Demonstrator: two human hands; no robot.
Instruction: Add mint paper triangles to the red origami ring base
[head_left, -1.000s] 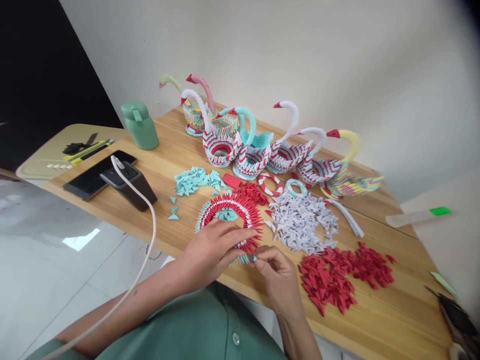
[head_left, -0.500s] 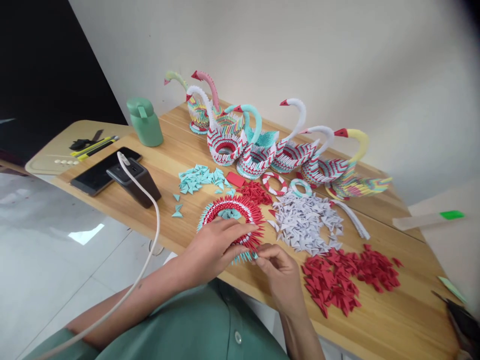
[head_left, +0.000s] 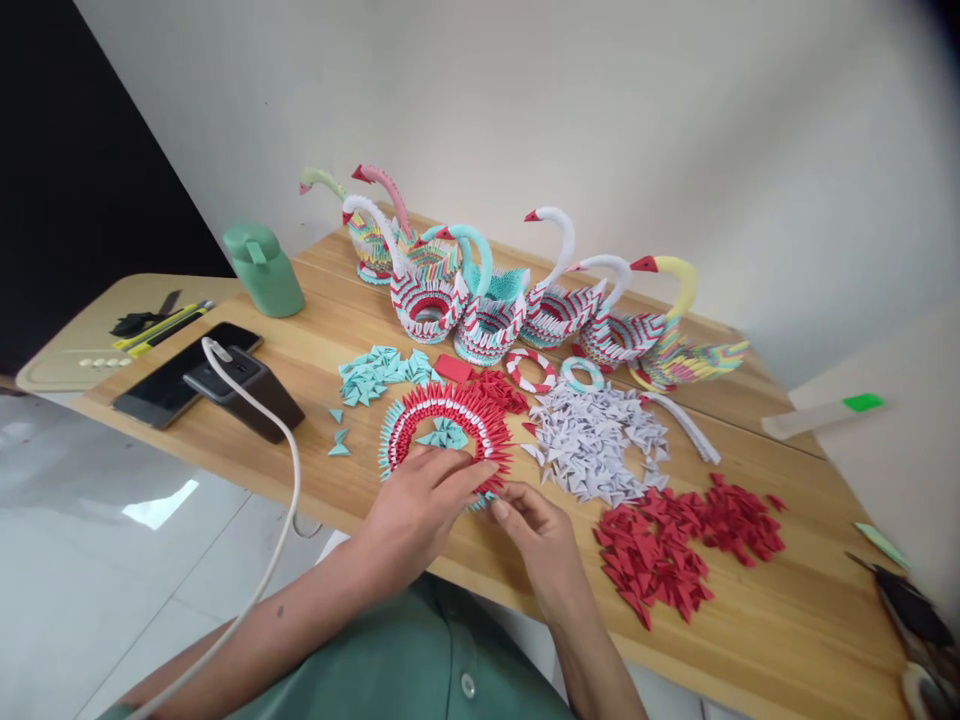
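Note:
My left hand (head_left: pixel 416 505) lies on the near edge of a round red, white and teal folded-paper ring (head_left: pixel 444 425), with its fingers curled over the rim. My right hand (head_left: pixel 534 530) pinches at the ring's near right edge, fingers pressed together on a small teal paper piece. A few teal pieces (head_left: pixel 444 435) sit inside the ring. Loose folded triangles lie about: a teal pile (head_left: pixel 379 368) behind the ring, a white pile (head_left: pixel 596 440) to its right and a red pile (head_left: pixel 679 545) farther right.
Several finished paper swans (head_left: pixel 487 300) stand in a row at the table's back. A green container (head_left: pixel 262 270), a phone (head_left: pixel 169 385) and a dark power bank (head_left: pixel 247 390) with a white cable (head_left: pixel 289 470) lie at the left. Scissors (head_left: pixel 911 615) rest at the right edge.
The view has shifted slightly. Both hands stay on the ring's near edge, with the right hand's pinch working a little leftward along the rim.

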